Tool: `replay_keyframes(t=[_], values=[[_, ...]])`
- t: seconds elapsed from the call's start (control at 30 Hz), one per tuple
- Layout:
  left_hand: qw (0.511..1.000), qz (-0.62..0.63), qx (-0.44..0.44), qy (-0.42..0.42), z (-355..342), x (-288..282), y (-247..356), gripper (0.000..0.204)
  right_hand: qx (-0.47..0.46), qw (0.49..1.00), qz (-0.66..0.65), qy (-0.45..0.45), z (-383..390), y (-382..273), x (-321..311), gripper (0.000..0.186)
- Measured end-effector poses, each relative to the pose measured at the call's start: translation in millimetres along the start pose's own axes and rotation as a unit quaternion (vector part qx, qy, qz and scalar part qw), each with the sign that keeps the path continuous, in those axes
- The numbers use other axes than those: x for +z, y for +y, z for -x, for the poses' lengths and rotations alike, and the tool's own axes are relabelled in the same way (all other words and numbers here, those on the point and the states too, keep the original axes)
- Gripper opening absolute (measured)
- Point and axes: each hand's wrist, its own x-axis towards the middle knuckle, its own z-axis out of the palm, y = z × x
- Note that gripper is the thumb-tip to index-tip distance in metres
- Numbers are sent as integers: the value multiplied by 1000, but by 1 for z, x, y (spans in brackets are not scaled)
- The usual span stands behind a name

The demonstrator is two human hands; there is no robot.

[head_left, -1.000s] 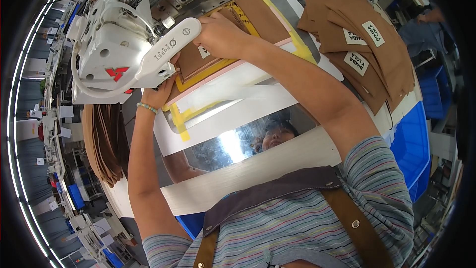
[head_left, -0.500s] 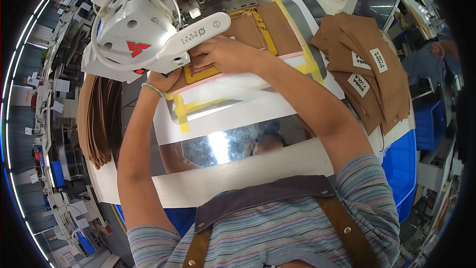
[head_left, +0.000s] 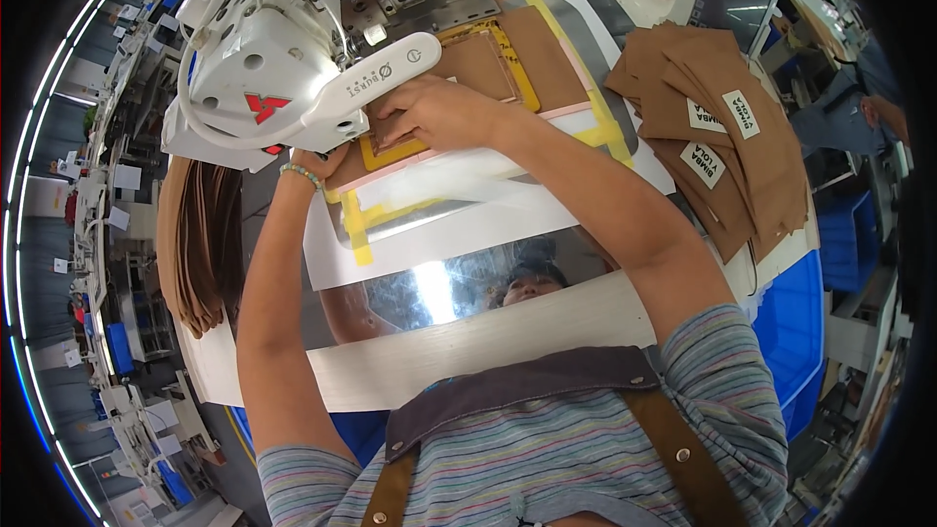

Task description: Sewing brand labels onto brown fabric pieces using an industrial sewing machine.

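Both hands are sitting lower and nearer the middle of the picture than a second ago, and the sewing machine (head_left: 264, 78) is showing more of its white side. Right hand (head_left: 439, 112) is lying flat, fingers spread, pressing on the brown fabric (head_left: 488, 63) inside the yellow-edged template (head_left: 595, 98); it is pinching nothing, only holding the piece down. Left hand (head_left: 317, 161) is reaching under the machine's white arm, wrist with a bead bracelet (head_left: 301, 174) showing; its fingers are hidden there, so I cannot tell whether they are closed on anything.

Nearest the body, a white strip of the table (head_left: 488, 346) is running below the hands, and above it a shiny metal plate (head_left: 439, 283) is mirroring a light. Closer to the hands, a clear sheet with yellow tape (head_left: 356, 229) is lying just under the template. Right of the right hand, well apart, a stack of brown pieces (head_left: 722, 137) with white labels is resting on the table's far corner. Left of the left hand, more brown pieces (head_left: 195, 244) are hanging over the table edge. Below the stack, a blue bin (head_left: 791, 322) is standing beside the table.

Farther out, rows of workstations are bending along the left rim, too small to make out. The needle area is hidden behind the machine head, and the template's far end is cut off by it.
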Motion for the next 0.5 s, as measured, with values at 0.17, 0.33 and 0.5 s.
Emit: replay_keyframes(t=[0.17,0.33,0.5], values=[[1000,-19,12,17,-7,2,-15,53,-13,1000,11,7,-1,4,7,34],[1000,-20,10,16,-13,-6,-17,52,-27,999,22,9,-2,7,11,31],[999,-23,9,21,-23,-12,-10,51,-24,999,42,6,-4,11,14,31]])
